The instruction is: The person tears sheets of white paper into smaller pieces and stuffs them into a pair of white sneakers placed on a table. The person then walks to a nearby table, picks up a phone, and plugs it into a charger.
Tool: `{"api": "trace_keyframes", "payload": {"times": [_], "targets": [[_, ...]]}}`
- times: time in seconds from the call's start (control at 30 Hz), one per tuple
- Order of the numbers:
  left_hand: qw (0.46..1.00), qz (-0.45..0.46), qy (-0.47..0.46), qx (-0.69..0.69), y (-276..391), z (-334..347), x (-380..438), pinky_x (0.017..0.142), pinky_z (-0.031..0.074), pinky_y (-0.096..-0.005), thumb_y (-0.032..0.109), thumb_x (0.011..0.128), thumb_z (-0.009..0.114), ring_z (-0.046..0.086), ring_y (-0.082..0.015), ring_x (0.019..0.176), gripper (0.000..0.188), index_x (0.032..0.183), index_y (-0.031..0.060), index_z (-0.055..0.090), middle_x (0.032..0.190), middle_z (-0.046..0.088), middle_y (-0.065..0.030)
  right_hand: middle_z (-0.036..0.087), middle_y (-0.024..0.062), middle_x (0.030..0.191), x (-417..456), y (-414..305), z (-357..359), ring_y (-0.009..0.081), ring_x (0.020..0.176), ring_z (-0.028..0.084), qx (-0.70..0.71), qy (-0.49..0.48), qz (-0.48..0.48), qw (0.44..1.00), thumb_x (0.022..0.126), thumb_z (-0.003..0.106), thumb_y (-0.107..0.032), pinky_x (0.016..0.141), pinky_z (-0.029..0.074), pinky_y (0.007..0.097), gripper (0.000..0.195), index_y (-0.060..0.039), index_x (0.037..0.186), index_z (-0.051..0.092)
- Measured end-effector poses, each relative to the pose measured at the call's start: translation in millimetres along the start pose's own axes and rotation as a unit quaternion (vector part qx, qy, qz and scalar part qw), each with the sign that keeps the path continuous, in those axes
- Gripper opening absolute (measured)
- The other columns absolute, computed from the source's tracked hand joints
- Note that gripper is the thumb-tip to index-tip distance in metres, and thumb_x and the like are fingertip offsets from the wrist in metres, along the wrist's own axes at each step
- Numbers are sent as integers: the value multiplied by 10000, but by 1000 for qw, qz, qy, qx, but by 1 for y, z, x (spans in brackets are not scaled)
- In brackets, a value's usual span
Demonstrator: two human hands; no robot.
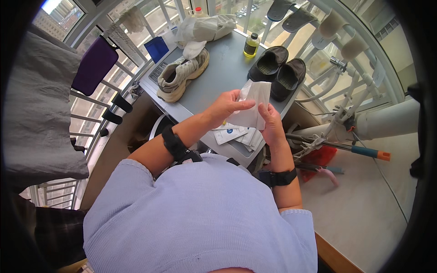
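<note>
Between my two hands a thin white wipe or tissue (pixel 252 112) hangs partly unfolded above the near part of a grey-topped table (pixel 218 73). My left hand (pixel 232 104) pinches its left side, thumb across the front. On its right edge, my right hand (pixel 271 121) grips it with the thumb in front. Several white sachets (pixel 230 135) lie in a loose pile under the hands at the table's near edge. Beyond my left hand stands a single beige and grey sneaker (pixel 182 75). A pair of dark slip-on shoes (pixel 278 73) sits past my right hand.
A small bottle of yellow liquid (pixel 251 45) with a black cap stands near the far edge beside a white plastic bag (pixel 206 28). White railings surround the table, with insoles (pixel 299 19) hung at right. Poles with a teal and orange handle (pixel 370 152) jut out at right.
</note>
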State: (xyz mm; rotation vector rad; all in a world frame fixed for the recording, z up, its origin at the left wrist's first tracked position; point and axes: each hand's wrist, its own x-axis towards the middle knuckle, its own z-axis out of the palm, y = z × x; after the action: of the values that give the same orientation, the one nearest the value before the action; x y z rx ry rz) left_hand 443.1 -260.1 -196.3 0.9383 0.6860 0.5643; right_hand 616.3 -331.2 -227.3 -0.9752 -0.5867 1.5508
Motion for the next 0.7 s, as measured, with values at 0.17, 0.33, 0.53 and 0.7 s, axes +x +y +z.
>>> {"api": "trace_keyframes", "payload": {"times": [0.17, 0.33, 0.53, 0.7], "targets": [[984, 106, 143, -30, 19, -34, -6, 742, 503, -258, 210, 875, 663, 614, -102, 832, 328, 1118, 14, 561, 999, 643, -56, 625, 82, 1044, 10, 2, 18, 140, 876, 610, -33, 78, -46, 995, 850, 670, -198, 819, 475, 264, 456, 42, 1193, 489], [976, 123, 178, -17, 35, -66, -25, 682, 511, -246, 193, 860, 674, 624, -95, 758, 275, 1062, 18, 611, 931, 662, -43, 602, 84, 1050, 22, 10, 14, 145, 912, 588, -94, 127, -16, 987, 850, 594, -209, 843, 461, 278, 428, 28, 1191, 491], [973, 91, 213, 0, 54, -108, -39, 666, 507, -248, 197, 813, 717, 633, -105, 724, 238, 959, 15, 673, 854, 676, -41, 591, 98, 1066, 39, 9, 55, 151, 938, 574, -234, 91, -13, 968, 821, 703, -284, 846, 454, 281, 537, 35, 1195, 485], [969, 97, 227, -8, 68, -141, -48, 647, 489, -229, 223, 823, 708, 613, -92, 708, 258, 988, 28, 668, 846, 665, -28, 621, 100, 1071, 44, -6, 33, 159, 935, 613, -153, 74, 2, 985, 845, 672, -187, 834, 480, 283, 440, 42, 1180, 502]]}}
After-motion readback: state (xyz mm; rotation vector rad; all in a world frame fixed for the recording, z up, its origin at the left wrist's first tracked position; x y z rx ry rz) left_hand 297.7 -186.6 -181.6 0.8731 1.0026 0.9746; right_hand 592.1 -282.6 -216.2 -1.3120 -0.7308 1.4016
